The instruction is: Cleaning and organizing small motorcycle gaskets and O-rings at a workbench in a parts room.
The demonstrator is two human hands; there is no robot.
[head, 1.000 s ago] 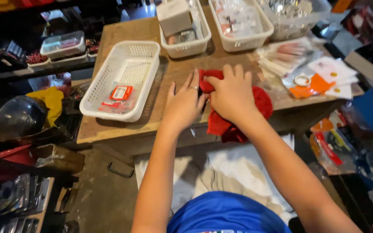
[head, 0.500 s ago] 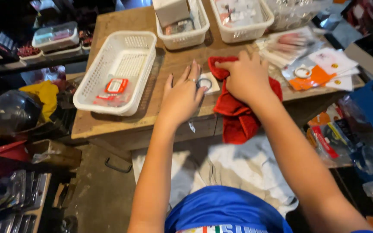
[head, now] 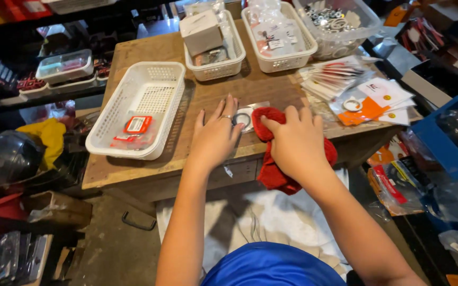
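My left hand (head: 216, 135) lies flat on the wooden table (head: 133, 172), fingers spread, its fingertips on a clear packet holding a metal ring (head: 244, 117). A ring sits on one finger. My right hand (head: 295, 140) presses on a red cloth (head: 271, 169) bunched at the table's front edge; part of the cloth hangs over the edge. The cloth's upper end touches the packet.
A white basket (head: 144, 85) with a red-labelled packet stands at the left. Three more white baskets (head: 229, 66) of packets and metal parts line the back. Stacked packets and orange cards (head: 367, 108) lie right. A dark helmet (head: 3, 156) and cluttered shelves sit left.
The view has shifted closer. My right hand moved with the red cloth from over the packet to its right side, and the ringed packet now shows between my hands.
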